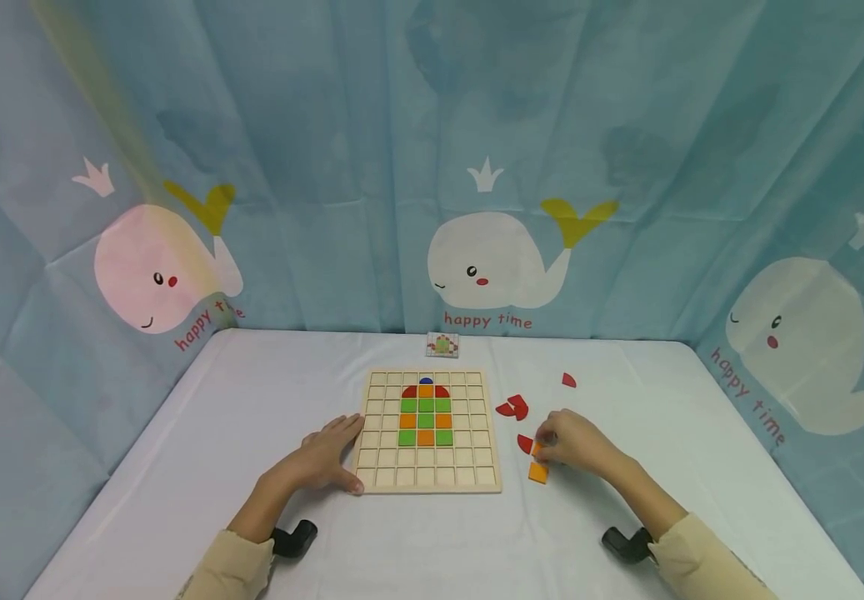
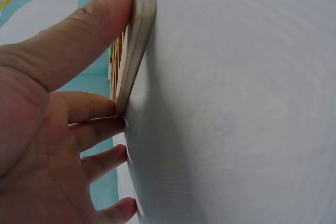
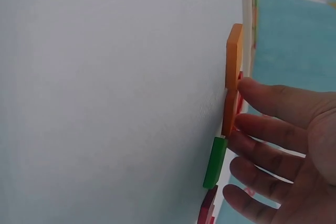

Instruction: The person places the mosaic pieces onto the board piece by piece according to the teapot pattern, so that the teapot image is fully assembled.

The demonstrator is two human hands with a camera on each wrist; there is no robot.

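Observation:
A wooden grid board (image 1: 476, 467) lies on the white table, with green, orange, red and blue pieces set in its middle cells. My left hand (image 1: 327, 454) rests along the board's left side, thumb and fingertips at its edge (image 2: 137, 51). To the right of the board, my right hand (image 1: 574, 442) reaches down over loose tiles. In the right wrist view its thumb and fingertips are right at the top of an orange tile (image 3: 230, 111). A second orange square (image 1: 539, 473) lies nearer me, and a green tile (image 3: 215, 162) sits under the other fingers.
Several red quarter-round pieces (image 1: 519, 407) lie right of the board, one piece (image 1: 569, 380) farther back. A small pattern card (image 1: 442, 345) lies behind the board. Blue whale-print curtains (image 1: 372, 167) enclose the table's back and sides.

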